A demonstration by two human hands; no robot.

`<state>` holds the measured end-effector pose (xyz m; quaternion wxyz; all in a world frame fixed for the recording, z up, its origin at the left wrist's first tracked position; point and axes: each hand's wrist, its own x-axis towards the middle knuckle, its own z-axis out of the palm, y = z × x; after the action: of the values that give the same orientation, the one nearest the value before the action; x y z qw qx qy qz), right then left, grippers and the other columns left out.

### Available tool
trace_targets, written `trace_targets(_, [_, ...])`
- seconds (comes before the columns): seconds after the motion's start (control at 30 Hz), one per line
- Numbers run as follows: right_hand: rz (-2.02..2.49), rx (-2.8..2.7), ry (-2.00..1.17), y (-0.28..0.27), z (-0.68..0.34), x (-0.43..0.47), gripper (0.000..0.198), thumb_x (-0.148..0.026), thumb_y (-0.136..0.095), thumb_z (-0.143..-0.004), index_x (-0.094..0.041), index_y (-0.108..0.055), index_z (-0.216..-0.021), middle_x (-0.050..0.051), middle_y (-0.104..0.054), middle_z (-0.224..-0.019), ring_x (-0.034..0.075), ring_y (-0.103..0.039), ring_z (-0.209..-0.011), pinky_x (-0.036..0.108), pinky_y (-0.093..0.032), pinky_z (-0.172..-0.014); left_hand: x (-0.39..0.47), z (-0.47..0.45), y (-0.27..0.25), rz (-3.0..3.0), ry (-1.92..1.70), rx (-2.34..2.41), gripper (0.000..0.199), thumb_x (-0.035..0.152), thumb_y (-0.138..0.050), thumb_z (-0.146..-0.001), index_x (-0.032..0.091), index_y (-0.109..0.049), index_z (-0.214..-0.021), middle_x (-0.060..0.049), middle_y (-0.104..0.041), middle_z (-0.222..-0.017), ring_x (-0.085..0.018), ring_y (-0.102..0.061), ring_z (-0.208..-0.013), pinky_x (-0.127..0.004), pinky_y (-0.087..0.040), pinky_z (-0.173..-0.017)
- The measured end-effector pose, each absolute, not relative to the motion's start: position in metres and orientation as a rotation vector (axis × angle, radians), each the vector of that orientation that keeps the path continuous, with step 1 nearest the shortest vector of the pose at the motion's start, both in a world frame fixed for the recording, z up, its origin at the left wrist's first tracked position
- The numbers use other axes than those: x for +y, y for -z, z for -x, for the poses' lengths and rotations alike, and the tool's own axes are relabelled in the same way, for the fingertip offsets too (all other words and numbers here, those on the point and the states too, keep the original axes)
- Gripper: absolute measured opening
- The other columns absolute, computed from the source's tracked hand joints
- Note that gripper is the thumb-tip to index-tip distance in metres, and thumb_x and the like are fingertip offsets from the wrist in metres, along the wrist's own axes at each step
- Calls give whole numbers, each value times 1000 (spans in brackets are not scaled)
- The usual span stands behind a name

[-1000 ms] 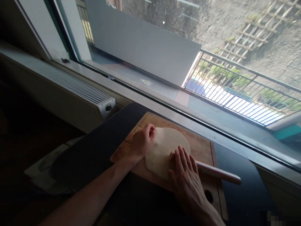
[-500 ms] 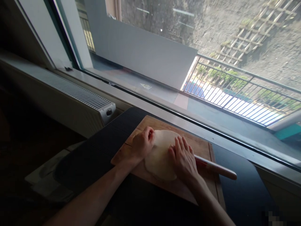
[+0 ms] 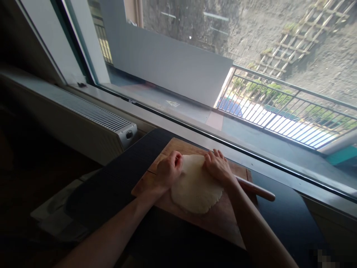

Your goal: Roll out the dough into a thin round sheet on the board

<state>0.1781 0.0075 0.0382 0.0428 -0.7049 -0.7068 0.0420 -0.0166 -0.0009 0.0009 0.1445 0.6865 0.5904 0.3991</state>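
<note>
A flat, pale sheet of dough (image 3: pixel 195 190) with a rough near edge lies on a wooden board (image 3: pixel 223 223). My left hand (image 3: pixel 170 167) is closed in a fist at the dough's left far edge; whatever its curled fingers hold is hidden. With fingers stretched out, my right hand (image 3: pixel 217 163) lies over the dough's far right edge. A wooden rolling pin (image 3: pixel 258 190) sticks out to the right from behind my right wrist, past the board's edge. Its other end is out of sight, and I cannot tell whether dough covers it.
The board rests on a dark table (image 3: pixel 284 219) with rounded corners. Beyond it run a window sill (image 3: pixel 161 123) and a large window. A white radiator (image 3: pixel 111 134) stands at the left, close to the table. Pale objects (image 3: pixel 55 212) sit low at the left in shadow.
My right hand has moved away from me, toward the board's far edge, uncovering the dough's right side. The rolling pin's visible end has shifted slightly away and left. My left hand has barely moved.
</note>
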Motion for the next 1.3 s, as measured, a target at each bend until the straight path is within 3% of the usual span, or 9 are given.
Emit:
trace_targets(0.17, [1911,-2266,102,-14,-155,-86,55,-42,-22,-93,-15,-23,-141,7,-22,-148,20,-11,-137,38,-15,-109,0,16,0,-1997,-1178,1659,20,36,-40,-87,21,-54,-87,-1,-65,-75,-15,-61,-69,-24,-41,-64])
trace_targets(0.23, [1920,-2261,128,-15,-156,-80,54,-43,-22,-93,-17,-26,-140,6,-22,-148,20,-10,-137,39,-12,-109,1,16,1,-2004,-1164,1658,20,37,-40,-87,22,-54,-87,0,-65,-72,-15,-60,-66,-24,-40,-61])
trace_targets(0.43, [2262,-2090,-197,-41,-187,38,48,-44,-24,-92,-20,-42,-129,12,-32,-142,27,-24,-132,48,-26,-100,0,17,0,-2003,-1127,1684,21,37,-40,-86,21,-54,-87,-1,-65,-71,-15,-60,-66,-24,-41,-61])
trace_targets(0.53, [2232,-2144,-188,-42,-184,34,46,-44,-29,-90,-20,-44,-127,13,-35,-139,29,-26,-130,48,-29,-98,-1,17,-1,-1997,-1141,1688,20,35,-39,-87,21,-54,-87,-2,-65,-75,-15,-61,-69,-24,-42,-63])
trace_targets(0.73, [1971,-2166,213,-11,-151,-76,54,-41,-21,-93,-16,-26,-140,7,-23,-147,21,-7,-137,41,-12,-108,-1,16,0,-1977,-1164,1667,20,36,-41,-86,22,-54,-87,-1,-65,-74,-15,-61,-69,-24,-41,-63])
trace_targets(0.83, [1999,-2128,219,-12,-155,-60,53,-42,-19,-93,-18,-30,-138,6,-24,-147,22,-7,-137,43,-9,-108,0,15,0,-1981,-1149,1706,19,37,-42,-85,22,-54,-85,-1,-65,-72,-16,-61,-68,-25,-41,-64])
trace_targets(0.97, [2206,-1896,33,-32,-180,19,52,-45,-14,-93,-20,-43,-129,10,-33,-141,27,-25,-131,45,-24,-101,9,11,-12,-1925,-1038,1807,20,37,-45,-82,20,-55,-82,-4,-66,-79,-18,-62,-74,-27,-42,-65])
trace_targets(1.1, [2212,-1764,45,-41,-194,31,54,-41,-11,-94,-16,-57,-109,14,-54,-116,25,-48,-109,38,-35,-90,30,0,-41,-1879,-752,1810,29,40,-48,-78,16,-57,-91,-10,-67,-91,-21,-62,-82,-28,-43,-67])
trace_targets(1.3, [2188,-1781,161,-22,-240,-54,56,-46,-11,-94,-20,-60,-90,7,-64,-85,20,-59,-84,32,-37,-78,43,-30,-82,-1905,-368,1601,27,31,-76,-42,16,-58,-55,-4,-61,-52,-23,-61,-57,-28,-44,-53])
